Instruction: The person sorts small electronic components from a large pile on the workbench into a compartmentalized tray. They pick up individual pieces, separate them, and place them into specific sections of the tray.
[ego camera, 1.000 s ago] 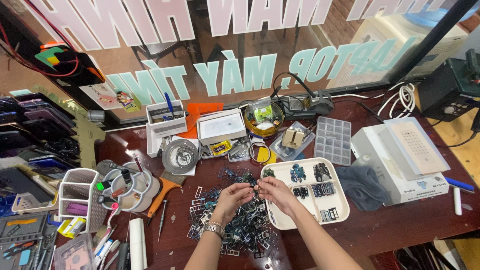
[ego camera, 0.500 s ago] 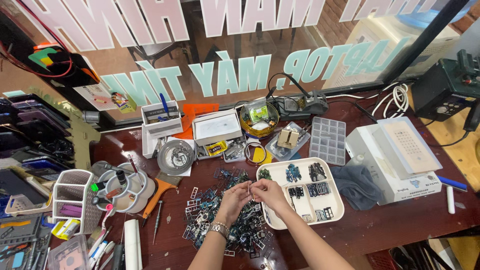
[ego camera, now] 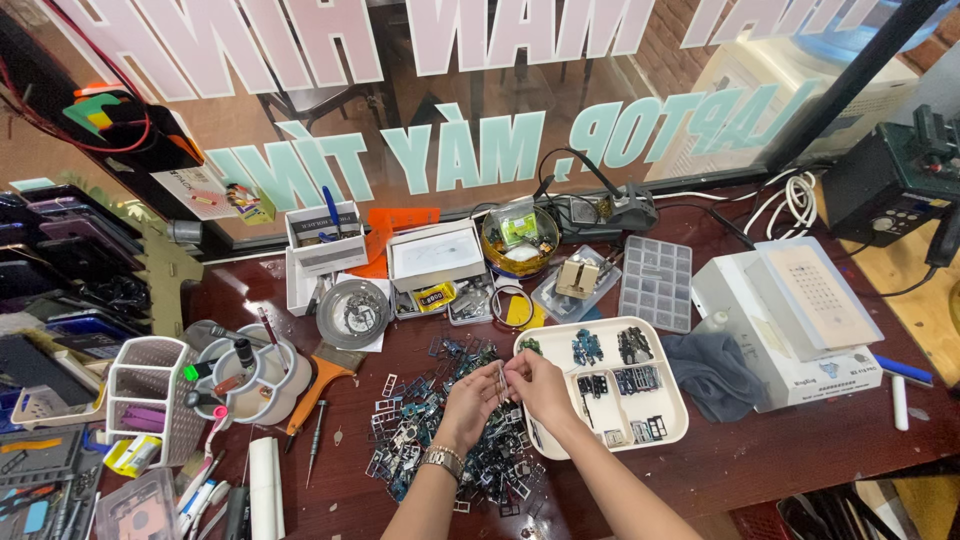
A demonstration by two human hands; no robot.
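My left hand (ego camera: 470,403), with a metal watch on the wrist, and my right hand (ego camera: 535,385) meet over a heap of small dark metal frames (ego camera: 440,430) on the red-brown table. Both pinch one thin metal frame (ego camera: 501,380) between the fingertips, held upright above the heap. Just to the right lies a cream tray (ego camera: 670,432) with several sorted groups of small dark parts.
A clear compartment box (ego camera: 656,283), a grey cloth (ego camera: 712,372) and a white box-shaped device (ego camera: 800,320) sit to the right. A round metal dish (ego camera: 352,312), white boxes (ego camera: 436,255), a glass bowl (ego camera: 519,240) lie behind. Tool holders (ego camera: 245,375), an orange tool (ego camera: 318,385) stand left.
The view has shifted slightly. My hands have come closer together and lifted a thin frame above the heap.
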